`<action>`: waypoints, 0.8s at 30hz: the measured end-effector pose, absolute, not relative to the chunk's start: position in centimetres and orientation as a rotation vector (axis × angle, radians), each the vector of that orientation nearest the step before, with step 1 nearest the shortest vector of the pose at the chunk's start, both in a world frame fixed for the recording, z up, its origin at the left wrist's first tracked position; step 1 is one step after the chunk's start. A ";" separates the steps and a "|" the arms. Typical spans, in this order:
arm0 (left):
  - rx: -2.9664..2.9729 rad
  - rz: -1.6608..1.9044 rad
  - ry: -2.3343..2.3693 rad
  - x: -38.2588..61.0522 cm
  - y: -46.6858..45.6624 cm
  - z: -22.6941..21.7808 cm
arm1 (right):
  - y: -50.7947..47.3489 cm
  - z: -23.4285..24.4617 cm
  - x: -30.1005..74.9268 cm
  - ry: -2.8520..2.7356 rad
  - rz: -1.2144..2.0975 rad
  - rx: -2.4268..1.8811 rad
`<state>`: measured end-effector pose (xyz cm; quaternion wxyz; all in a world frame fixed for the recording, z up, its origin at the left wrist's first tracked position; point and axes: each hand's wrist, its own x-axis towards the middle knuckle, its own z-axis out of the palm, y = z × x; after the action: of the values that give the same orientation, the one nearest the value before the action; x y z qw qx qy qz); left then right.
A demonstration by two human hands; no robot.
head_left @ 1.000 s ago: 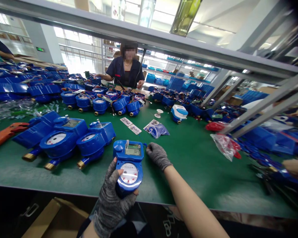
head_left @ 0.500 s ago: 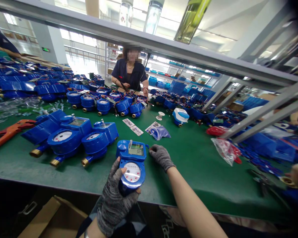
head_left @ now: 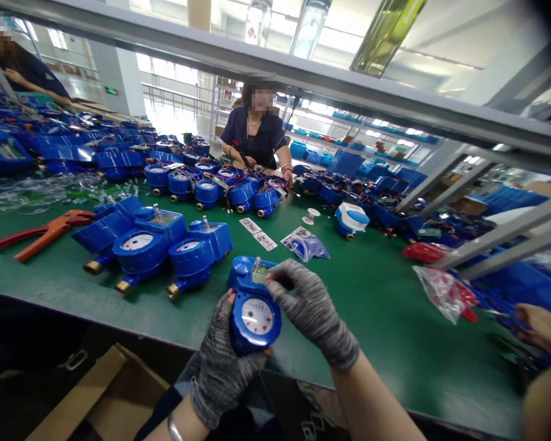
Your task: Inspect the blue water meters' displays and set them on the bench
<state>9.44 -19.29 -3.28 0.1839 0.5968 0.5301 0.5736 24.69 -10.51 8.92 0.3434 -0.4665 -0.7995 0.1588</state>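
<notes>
A blue water meter (head_left: 253, 306) with a white dial and a small display rests at the near edge of the green table (head_left: 376, 318). My left hand (head_left: 220, 361), in a grey knit glove, is wrapped round the meter's lower body from below. My right hand (head_left: 310, 306), gloved the same way, lies over the meter's upper right, its fingers curled onto the display housing. Two more blue meters (head_left: 165, 248) with brass fittings sit just to the left.
Orange pliers (head_left: 41, 231) lie at the left. Rows of blue meters (head_left: 211, 187) fill the far side, where a person in dark blue sits. A small blue bag (head_left: 307, 246), labels, a red-filled bag (head_left: 443, 293) and another person's hand (head_left: 544, 327) are nearby. A cardboard box (head_left: 101, 398) stands below.
My right hand has come from beside the meter onto its display housing. My left hand kept its hold. The view has swung slightly to the left.
</notes>
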 end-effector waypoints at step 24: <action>1.546 1.638 1.464 10.3 -18.8 -5.4 | -9.7 9.0 21.1 -2.647 0.094 -0.913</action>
<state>10.30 -18.76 -5.37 0.2259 0.5606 0.5309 0.5940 21.08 -9.69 8.96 0.1692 -0.3213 -0.9311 0.0332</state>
